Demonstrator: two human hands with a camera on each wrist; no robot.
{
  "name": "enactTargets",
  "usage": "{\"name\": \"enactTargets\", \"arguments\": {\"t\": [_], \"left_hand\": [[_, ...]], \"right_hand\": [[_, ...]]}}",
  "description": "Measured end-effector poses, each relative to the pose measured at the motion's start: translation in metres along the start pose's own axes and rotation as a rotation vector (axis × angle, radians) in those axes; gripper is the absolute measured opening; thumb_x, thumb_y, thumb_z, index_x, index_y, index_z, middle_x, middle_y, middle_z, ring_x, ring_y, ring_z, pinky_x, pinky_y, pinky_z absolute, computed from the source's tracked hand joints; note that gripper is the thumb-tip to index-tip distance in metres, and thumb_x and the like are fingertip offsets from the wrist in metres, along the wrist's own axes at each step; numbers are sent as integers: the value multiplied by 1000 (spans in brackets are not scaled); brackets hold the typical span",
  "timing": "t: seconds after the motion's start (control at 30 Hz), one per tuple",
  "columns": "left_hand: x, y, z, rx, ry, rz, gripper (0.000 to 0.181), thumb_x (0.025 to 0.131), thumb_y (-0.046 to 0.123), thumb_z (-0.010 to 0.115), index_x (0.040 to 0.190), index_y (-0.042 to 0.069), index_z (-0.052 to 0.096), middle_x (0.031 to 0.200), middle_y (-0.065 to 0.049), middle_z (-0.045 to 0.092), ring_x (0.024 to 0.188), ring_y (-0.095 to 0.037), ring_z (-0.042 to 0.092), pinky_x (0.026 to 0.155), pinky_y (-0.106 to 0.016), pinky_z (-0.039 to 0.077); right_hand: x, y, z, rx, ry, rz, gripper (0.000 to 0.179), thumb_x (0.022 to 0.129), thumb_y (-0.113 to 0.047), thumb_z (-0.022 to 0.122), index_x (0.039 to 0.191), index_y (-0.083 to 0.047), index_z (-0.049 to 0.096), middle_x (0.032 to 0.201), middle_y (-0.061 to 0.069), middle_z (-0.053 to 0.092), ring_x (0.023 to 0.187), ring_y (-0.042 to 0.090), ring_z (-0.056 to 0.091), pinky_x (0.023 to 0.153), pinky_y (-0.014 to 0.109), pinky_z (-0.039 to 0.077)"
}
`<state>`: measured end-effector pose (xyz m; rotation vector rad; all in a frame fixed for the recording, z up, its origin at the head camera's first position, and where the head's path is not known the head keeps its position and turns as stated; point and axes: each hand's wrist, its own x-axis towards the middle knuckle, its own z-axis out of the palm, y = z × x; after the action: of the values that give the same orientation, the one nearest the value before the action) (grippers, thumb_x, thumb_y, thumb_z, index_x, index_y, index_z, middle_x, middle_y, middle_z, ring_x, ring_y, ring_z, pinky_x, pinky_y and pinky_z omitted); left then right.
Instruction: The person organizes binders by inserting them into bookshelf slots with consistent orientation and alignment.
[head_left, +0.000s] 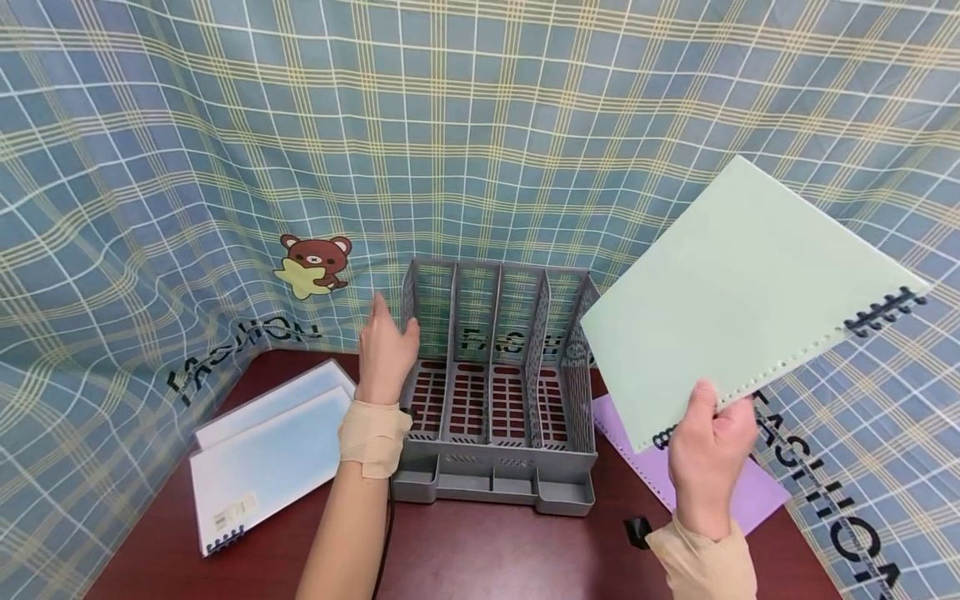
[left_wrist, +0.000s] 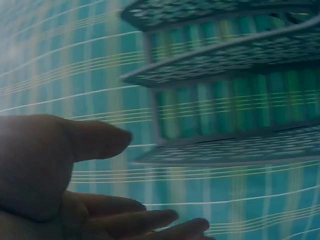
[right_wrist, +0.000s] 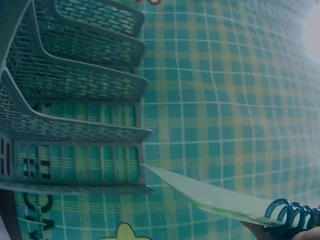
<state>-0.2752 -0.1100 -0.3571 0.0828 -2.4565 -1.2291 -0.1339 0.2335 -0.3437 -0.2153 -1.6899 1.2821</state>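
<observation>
A pale green loose-leaf notebook (head_left: 750,292) with black binding rings is held up, tilted, to the right of a grey file organizer (head_left: 510,457). My right hand (head_left: 708,458) grips it by its ringed lower edge, thumb on the cover. In the right wrist view the notebook (right_wrist: 215,197) appears nearly edge-on, with a corner close to the organizer's end compartment. My left hand (head_left: 386,354) is beside the organizer's left wall, fingers extended and holding nothing. The left wrist view shows that hand (left_wrist: 65,175) with thumb and fingers apart. The organizer has upright dividers and small front trays.
Two white-and-blue ringed notebooks (head_left: 273,467) lie overlapping on the dark red table (head_left: 480,550) at left. A purple notebook (head_left: 753,492) lies at right, partly under my right hand. A small black object (head_left: 637,531) sits nearby. Plaid cloth (head_left: 480,108) hangs behind.
</observation>
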Motion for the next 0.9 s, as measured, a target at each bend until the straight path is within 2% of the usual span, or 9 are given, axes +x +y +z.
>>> {"name": "enactTargets", "arguments": {"t": [0.13,0.17,0.27,0.33,0.4,0.53,0.67,0.77,0.9], "left_hand": [[6,-12,12,31,-66,-35,79,105,22,60,162,-6,12,127,-38,59,37,-14,33,45,-34,36],[8,-15,15,36,-78,-39,79,106,22,59,162,-7,13,112,-35,64,37,-13,32,45,-33,36],[13,-21,22,56,-109,-44,75,107,27,56,160,-10,18,81,-27,63,39,-16,35,47,-36,40],[16,-25,26,67,-121,-45,71,109,29,53,158,-12,23,79,-28,63,44,-26,46,53,-41,46],[18,-27,28,77,-116,-35,65,110,28,51,155,-14,31,94,-33,65,60,-38,60,63,-47,52],[23,-31,31,72,-93,-40,49,111,24,48,142,-14,51,108,-35,65,77,-46,65,69,-51,53],[26,-35,36,81,-61,-37,33,110,19,49,105,-7,68,75,-22,61,56,-32,56,55,-41,45],[26,-38,39,91,-50,-19,37,110,15,46,78,1,61,58,-11,48,46,-24,45,48,-37,39],[26,-38,40,78,-41,-12,43,110,11,43,67,9,51,52,-5,39,41,-21,39,43,-34,36]], "right_hand": [[-7,6,11,-11,-21,-8,27,107,-15,49,95,6,64,83,-4,62,78,9,59,68,22,45],[-8,8,13,-12,-32,-11,28,107,-15,49,98,7,64,85,-1,63,80,9,59,70,22,45],[-13,19,22,-24,-57,-11,31,108,-18,47,105,8,63,91,7,65,86,10,59,73,24,44],[-17,27,27,-38,-71,-8,31,109,-19,46,111,8,63,95,12,67,89,10,59,75,25,44],[-21,35,32,-53,-77,-2,31,109,-19,46,114,7,63,96,15,67,89,11,58,75,27,43],[-28,48,44,-80,-81,-7,28,108,-16,47,111,7,64,86,18,62,79,16,53,69,28,41],[-34,61,57,-88,-84,-7,27,107,-14,48,114,5,65,84,20,62,77,23,54,68,31,42],[-40,72,65,-92,-74,-4,26,106,-14,48,116,4,65,91,22,66,82,28,58,72,38,45],[-48,84,76,-100,-57,-11,24,106,-14,49,110,4,64,88,25,64,80,35,58,72,49,46]]}}
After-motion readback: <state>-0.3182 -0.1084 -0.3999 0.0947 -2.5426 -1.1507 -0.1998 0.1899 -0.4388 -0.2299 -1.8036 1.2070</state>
